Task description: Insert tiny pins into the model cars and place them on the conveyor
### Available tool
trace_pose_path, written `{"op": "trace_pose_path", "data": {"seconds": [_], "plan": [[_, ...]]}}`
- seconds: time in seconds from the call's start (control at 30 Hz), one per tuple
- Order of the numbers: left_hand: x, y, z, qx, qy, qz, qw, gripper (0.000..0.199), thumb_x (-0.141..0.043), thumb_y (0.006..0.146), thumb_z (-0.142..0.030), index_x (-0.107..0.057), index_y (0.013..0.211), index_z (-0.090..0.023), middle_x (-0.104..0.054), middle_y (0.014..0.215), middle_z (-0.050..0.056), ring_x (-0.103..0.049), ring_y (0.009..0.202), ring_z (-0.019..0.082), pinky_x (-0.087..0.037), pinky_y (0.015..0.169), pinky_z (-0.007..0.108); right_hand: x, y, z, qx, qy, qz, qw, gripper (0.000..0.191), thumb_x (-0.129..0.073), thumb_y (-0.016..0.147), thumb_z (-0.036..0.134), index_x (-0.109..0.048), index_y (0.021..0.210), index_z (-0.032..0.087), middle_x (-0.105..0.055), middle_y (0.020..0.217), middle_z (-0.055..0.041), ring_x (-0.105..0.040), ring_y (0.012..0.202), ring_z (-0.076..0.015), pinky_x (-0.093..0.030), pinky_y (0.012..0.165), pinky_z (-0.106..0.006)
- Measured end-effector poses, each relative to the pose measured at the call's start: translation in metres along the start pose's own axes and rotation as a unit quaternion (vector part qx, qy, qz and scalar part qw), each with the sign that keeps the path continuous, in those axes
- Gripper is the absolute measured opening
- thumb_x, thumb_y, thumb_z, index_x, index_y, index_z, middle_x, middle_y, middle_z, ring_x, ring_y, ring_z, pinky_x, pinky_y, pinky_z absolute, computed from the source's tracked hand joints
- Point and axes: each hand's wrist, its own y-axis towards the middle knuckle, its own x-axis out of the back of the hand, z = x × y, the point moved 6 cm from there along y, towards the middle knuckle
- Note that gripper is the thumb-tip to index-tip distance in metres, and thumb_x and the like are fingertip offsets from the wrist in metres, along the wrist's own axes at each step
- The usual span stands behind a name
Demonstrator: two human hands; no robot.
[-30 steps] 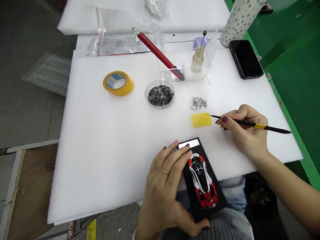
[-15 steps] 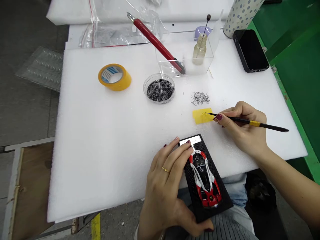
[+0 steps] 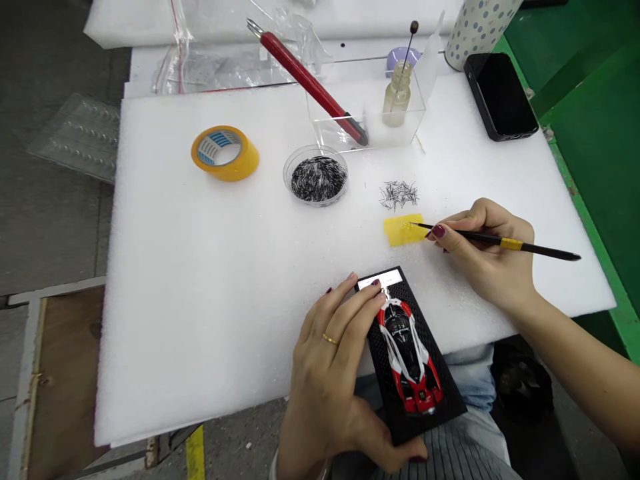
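My left hand (image 3: 333, 373) grips a black display base (image 3: 445, 370) at the near edge of the foam sheet. On that base is a red, white and black model car (image 3: 411, 353), tilted with the base. Between the fingers of my right hand (image 3: 485, 257) is a thin black paintbrush (image 3: 543, 251) with a yellow band on its handle. Its fine tip touches or hovers just over a yellow piece of tape (image 3: 397, 231), where a small glossy spot shows. Just beyond the tape lies a loose pile of short black slivers (image 3: 399, 194).
A clear round dish (image 3: 316, 177) holds many black slivers. Left of it lies a roll of yellow tape (image 3: 227, 155). Behind are a clear box (image 3: 367, 137), a red pen-like tool (image 3: 310, 77), a small glass bottle (image 3: 397, 100) and a phone (image 3: 501, 97). All rest on a white foam sheet (image 3: 210, 293).
The view has shifted slightly, so the tabletop things appear a little further left and up. Both hands keep their holds, and the brush tip stays at the yellow tape.
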Motion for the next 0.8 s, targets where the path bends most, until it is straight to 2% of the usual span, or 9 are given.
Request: {"op": "trace_pose_path", "data": {"seconds": [0.1, 0.23, 0.3, 0.43, 0.53, 0.67, 0.8], "plan": [[0.001, 0.001, 0.001, 0.005, -0.016, -0.007, 1.000, 0.113, -0.050, 0.070, -0.097, -0.049, 0.148, -0.015, -0.063, 0.145, 0.016, -0.049, 0.145, 0.038, -0.036, 0.124, 0.050, 0.002, 0.000, 0.001, 0.006, 0.049, -0.003, 0.999, 0.035, -0.090, 0.079, 0.042, -0.062, 0.069, 0.024, -0.076, 0.078, -0.0032, -0.069, 0.065, -0.0177, -0.053, 0.056, -0.032], [-0.001, 0.004, 0.007, 0.059, -0.042, -0.015, 0.997, 0.072, -0.045, 0.096, -0.071, -0.052, 0.148, -0.021, -0.063, 0.148, 0.008, -0.048, 0.147, 0.026, -0.035, 0.123, 0.038, 0.002, -0.008, 0.012, 0.051, 0.132, -0.002, 0.990, 0.029, -0.088, 0.083, 0.030, -0.063, 0.073, 0.023, -0.076, 0.075, -0.0023, -0.071, 0.065, -0.0171, -0.055, 0.054, -0.029], [-0.001, 0.004, 0.007, 0.082, -0.056, -0.022, 0.995, 0.061, -0.042, 0.101, -0.063, -0.053, 0.147, -0.023, -0.063, 0.148, 0.005, -0.048, 0.147, 0.024, -0.035, 0.123, 0.037, -0.001, -0.016, 0.019, 0.064, 0.172, 0.012, 0.983, 0.024, -0.085, 0.086, 0.022, -0.063, 0.077, 0.023, -0.076, 0.076, -0.0017, -0.071, 0.066, -0.0165, -0.056, 0.056, -0.029], [-0.001, 0.006, 0.002, 0.115, -0.091, -0.045, 0.988, 0.068, -0.039, 0.099, -0.072, -0.056, 0.143, -0.023, -0.065, 0.146, 0.006, -0.050, 0.145, 0.026, -0.033, 0.126, 0.042, -0.010, -0.038, 0.030, 0.074, 0.225, 0.048, 0.970, 0.020, -0.080, 0.088, 0.012, -0.064, 0.081, 0.022, -0.074, 0.075, -0.0018, -0.069, 0.064, -0.0164, -0.057, 0.055, -0.030], [-0.001, 0.009, -0.003, 0.137, -0.100, -0.052, 0.984, 0.070, -0.046, 0.095, -0.074, -0.056, 0.142, -0.023, -0.066, 0.145, 0.006, -0.052, 0.143, 0.027, -0.034, 0.126, 0.043, -0.017, -0.050, 0.032, 0.077, 0.257, 0.074, 0.961, 0.017, -0.076, 0.089, 0.009, -0.065, 0.085, 0.021, -0.073, 0.076, -0.0031, -0.065, 0.060, -0.0156, -0.054, 0.050, -0.028], [0.001, 0.010, -0.005, 0.152, -0.087, -0.075, 0.982, 0.058, -0.049, 0.099, -0.063, -0.058, 0.138, -0.021, -0.068, 0.140, 0.006, -0.054, 0.142, 0.024, -0.036, 0.123, 0.038, -0.023, -0.054, 0.031, 0.080, 0.287, 0.110, 0.948, 0.016, -0.069, 0.092, 0.006, -0.065, 0.091, 0.021, -0.069, 0.077, -0.0040, -0.063, 0.057, -0.0152, -0.048, 0.044, -0.026], [-0.002, 0.010, -0.005, 0.134, -0.077, -0.079, 0.985, 0.049, -0.051, 0.100, -0.051, -0.059, 0.138, -0.021, -0.068, 0.140, 0.004, -0.054, 0.141, 0.021, -0.037, 0.120, 0.034, -0.023, -0.057, 0.029, 0.085, 0.284, 0.121, 0.947, 0.017, -0.068, 0.091, 0.005, -0.065, 0.094, 0.021, -0.065, 0.076, -0.0036, -0.059, 0.057, -0.0149, -0.047, 0.045, -0.027]]}}
